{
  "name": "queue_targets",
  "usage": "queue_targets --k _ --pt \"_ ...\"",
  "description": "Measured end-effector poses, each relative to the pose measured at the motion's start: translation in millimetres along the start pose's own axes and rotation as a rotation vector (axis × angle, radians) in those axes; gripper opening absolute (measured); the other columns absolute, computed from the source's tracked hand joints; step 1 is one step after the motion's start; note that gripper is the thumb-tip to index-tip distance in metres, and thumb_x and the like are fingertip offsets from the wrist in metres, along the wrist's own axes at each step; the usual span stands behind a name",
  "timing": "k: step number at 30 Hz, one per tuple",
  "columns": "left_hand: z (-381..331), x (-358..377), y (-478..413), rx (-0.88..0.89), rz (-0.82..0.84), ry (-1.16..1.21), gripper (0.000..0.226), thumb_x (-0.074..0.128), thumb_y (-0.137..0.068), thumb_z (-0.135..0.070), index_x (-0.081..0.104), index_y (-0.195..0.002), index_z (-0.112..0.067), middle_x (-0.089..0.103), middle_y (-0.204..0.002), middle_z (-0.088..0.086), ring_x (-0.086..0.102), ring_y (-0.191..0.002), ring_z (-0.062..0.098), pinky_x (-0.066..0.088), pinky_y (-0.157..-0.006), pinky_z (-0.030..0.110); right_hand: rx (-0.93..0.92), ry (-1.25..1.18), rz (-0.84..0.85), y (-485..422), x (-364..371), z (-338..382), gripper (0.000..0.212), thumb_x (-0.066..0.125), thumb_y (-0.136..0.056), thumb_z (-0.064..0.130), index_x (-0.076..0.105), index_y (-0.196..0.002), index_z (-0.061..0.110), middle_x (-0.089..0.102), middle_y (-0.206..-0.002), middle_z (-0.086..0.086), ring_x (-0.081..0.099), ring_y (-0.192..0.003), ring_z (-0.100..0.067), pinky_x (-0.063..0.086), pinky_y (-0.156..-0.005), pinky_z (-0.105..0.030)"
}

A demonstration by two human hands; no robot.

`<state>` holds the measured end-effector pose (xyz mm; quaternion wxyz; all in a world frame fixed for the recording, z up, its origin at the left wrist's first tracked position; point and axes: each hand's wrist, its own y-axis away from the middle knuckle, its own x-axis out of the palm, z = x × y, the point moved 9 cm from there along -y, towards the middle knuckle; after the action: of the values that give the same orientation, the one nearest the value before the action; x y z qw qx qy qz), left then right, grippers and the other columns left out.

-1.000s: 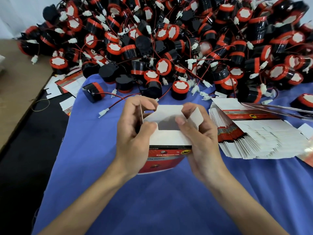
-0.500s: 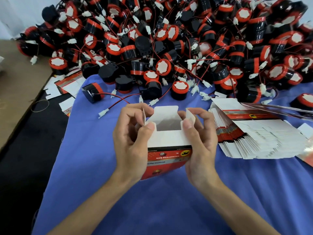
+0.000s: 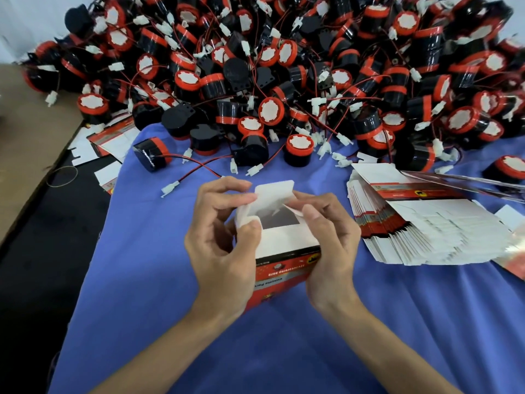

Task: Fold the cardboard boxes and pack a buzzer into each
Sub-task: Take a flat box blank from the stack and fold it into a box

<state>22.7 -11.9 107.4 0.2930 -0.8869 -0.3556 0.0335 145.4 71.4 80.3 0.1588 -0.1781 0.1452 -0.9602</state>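
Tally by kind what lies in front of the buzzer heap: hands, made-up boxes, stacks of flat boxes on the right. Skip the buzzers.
Hands: 2, left hand and right hand
Made-up box, gripped by both: 1
Flat-box stack: 1
Total: 4

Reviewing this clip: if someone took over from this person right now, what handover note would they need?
Left hand: grips the box, thumb pressing its left side flap inward.
Right hand: grips the opposite side, fingers bending the right flap in.
The box is erected and held over the blue cloth. Its upper end is not closed, the far flap stands up, and no buzzer is visible inside.
Buzzers: large pile at the far side.
Flat cartons: stack to the right.
Left to do: finish folding this end, put in a buzzer, close the box, repeat.
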Motion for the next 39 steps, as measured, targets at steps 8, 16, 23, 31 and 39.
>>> queue_targets --k 8,16,23,31,39 --pt "-12.7 7.3 -1.0 0.183 0.114 -0.153 0.016 0.049 -0.079 -0.008 0.062 -0.081 -0.015 0.054 -0.094 0.002 0.056 -0.093 0.006 0.044 -0.079 0.020 -0.107 -0.011 -0.092 -1.3 -7.6 12.9 0.017 0.056 -0.078 0.023 0.070 -0.070 0.028 0.066 -0.073 0.014 0.059 -0.071 -0.001 0.044 -0.067 -0.011" --pt "9.4 28.8 -16.1 -0.055 0.308 -0.074 0.035 0.042 -0.090 -0.042 0.070 -0.108 -0.031 0.052 -0.121 -0.003 0.051 -0.116 0.012 0.043 -0.098 0.033 -0.198 0.002 -0.212 -11.5 -13.5 23.0 0.022 0.051 -0.085 0.001 0.053 -0.095 0.021 0.060 -0.078 0.018 0.055 -0.074 0.003 0.043 -0.071 -0.011" --pt "28.4 45.0 -18.6 -0.330 0.255 0.036 0.029 0.043 -0.092 -0.036 0.053 -0.119 -0.029 0.067 -0.097 -0.019 0.063 -0.093 0.006 0.050 -0.082 0.026 -0.122 -0.063 -0.247 -20.0 -20.5 12.6 0.022 0.044 -0.087 0.008 0.060 -0.100 0.015 0.068 -0.088 0.020 0.060 -0.088 0.004 0.045 -0.079 -0.013" --pt "46.3 60.9 14.7 -0.864 0.538 0.363 0.027 0.059 -0.084 -0.042 0.074 -0.104 -0.029 0.073 -0.110 -0.001 0.070 -0.101 0.016 0.058 -0.078 0.029 -0.125 -0.081 -0.229 -19.1 -27.6 12.9 0.027 0.036 -0.086 0.008 0.060 -0.092 0.017 0.069 -0.083 0.021 0.062 -0.083 0.007 0.045 -0.074 -0.010" --pt "45.2 52.9 8.8 -0.843 0.601 0.359 0.031 0.062 -0.082 -0.049 0.074 -0.104 -0.030 0.073 -0.109 -0.002 0.069 -0.100 0.015 0.056 -0.077 0.026 -0.168 0.147 0.054 -19.9 -5.9 23.7 0.033 0.053 -0.079 0.035 0.052 -0.110 0.022 0.059 -0.101 0.018 0.057 -0.095 -0.002 0.045 -0.082 -0.019"
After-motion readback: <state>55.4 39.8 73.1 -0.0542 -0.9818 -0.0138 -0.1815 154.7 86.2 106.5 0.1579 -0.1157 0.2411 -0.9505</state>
